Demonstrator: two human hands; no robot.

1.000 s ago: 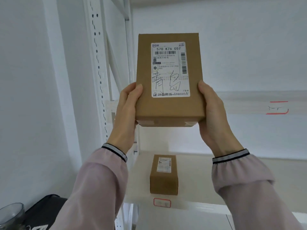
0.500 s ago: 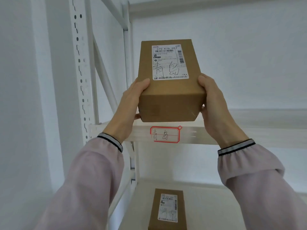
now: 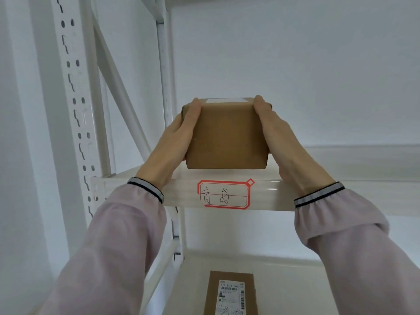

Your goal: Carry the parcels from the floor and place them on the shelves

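Head view: plain brown cardboard parcel (image 3: 226,135) sits at the front edge of the upper white metal shelf (image 3: 341,194), its near end face toward the camera, a strip of white shipping label just visible on top. Left hand (image 3: 175,142) is clamped flat against the parcel's left side, thumb hooked over the top corner; right hand (image 3: 279,142) mirrors it on the right side, thumb over the opposite top corner. Both are pressing inward on the box, not spread, with the fingers behind it out of sight. Parcel bottom looks level with the shelf deck, but can't tell whether it's fully resting or just above the lip. Symmetric side grip makes sense: keeps the box square to the shelf and leaves the base free to land or slide. It's lined up directly above the red-bordered handwritten tag (image 3: 223,193) stuck on the shelf's front beam, so my read is that's the assigned slot. Next move probably needs a push deeper, since it sits right at the edge and could tip off. Second brown cardboard parcel with a barcode label (image 3: 230,294) lies flat on the lower shelf (image 3: 295,280), well apart from the hands.
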